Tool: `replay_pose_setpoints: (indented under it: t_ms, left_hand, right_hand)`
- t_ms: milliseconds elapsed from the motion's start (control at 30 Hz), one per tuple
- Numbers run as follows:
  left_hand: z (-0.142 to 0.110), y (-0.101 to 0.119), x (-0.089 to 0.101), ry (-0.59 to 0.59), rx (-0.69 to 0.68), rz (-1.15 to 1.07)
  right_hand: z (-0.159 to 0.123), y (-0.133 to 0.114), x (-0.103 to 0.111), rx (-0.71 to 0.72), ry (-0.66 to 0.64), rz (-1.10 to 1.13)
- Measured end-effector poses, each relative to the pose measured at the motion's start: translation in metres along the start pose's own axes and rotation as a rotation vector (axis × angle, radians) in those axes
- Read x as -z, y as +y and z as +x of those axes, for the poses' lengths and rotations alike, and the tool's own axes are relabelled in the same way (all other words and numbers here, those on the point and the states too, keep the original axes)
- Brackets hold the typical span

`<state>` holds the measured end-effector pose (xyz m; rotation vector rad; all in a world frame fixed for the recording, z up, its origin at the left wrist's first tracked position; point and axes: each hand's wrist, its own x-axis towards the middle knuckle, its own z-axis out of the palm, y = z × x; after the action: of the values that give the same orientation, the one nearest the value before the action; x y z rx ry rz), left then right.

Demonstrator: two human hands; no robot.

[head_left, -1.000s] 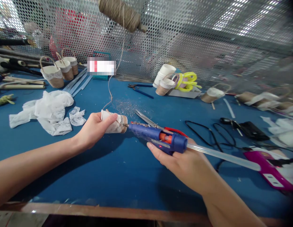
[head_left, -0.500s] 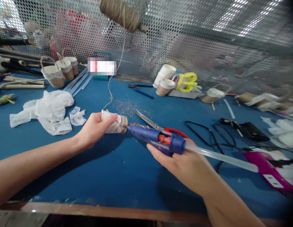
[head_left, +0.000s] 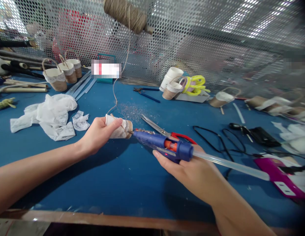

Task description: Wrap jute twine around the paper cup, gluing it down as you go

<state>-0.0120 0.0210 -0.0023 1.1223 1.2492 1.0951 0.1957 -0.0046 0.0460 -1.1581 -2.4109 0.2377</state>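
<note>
My left hand (head_left: 95,134) is closed round a small paper cup (head_left: 119,127) held on its side, wrapped in white lace with twine near its base. My right hand (head_left: 192,170) grips a blue glue gun (head_left: 164,145) whose nozzle touches the cup's base end. A clear glue stick (head_left: 231,165) sticks out of the gun's back. Twine (head_left: 118,88) runs from the cup up to a spool (head_left: 126,14) hanging above.
Red-handled scissors (head_left: 167,132) lie just behind the gun on the blue table (head_left: 123,177). White lace scraps (head_left: 48,114) lie at left, finished cup baskets (head_left: 60,73) at back left, more cups (head_left: 172,83) at back centre, black cables (head_left: 216,137) and a purple glue gun (head_left: 282,178) at right. A perforated metal screen (head_left: 216,42) backs the table.
The glue gun has slid slightly left towards the cup and its nozzle stays against the cup's base. My left hand and the cup have hardly moved.
</note>
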Motion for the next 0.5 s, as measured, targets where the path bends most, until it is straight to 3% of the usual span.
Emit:
replay_pose_setpoints:
  t_ms: [333, 500]
  left_hand:
    - [-0.0024, -0.0022, 0.001, -0.023, -0.064, 0.075]
    - [-0.0036, -0.0024, 0.0018, -0.012, -0.111, 0.15]
  right_hand:
    - [0.0, 0.0028, -0.0005, 0.005, 0.038, -0.065]
    - [-0.0035, 0.0037, -0.0067, -0.05, 0.133, -0.036]
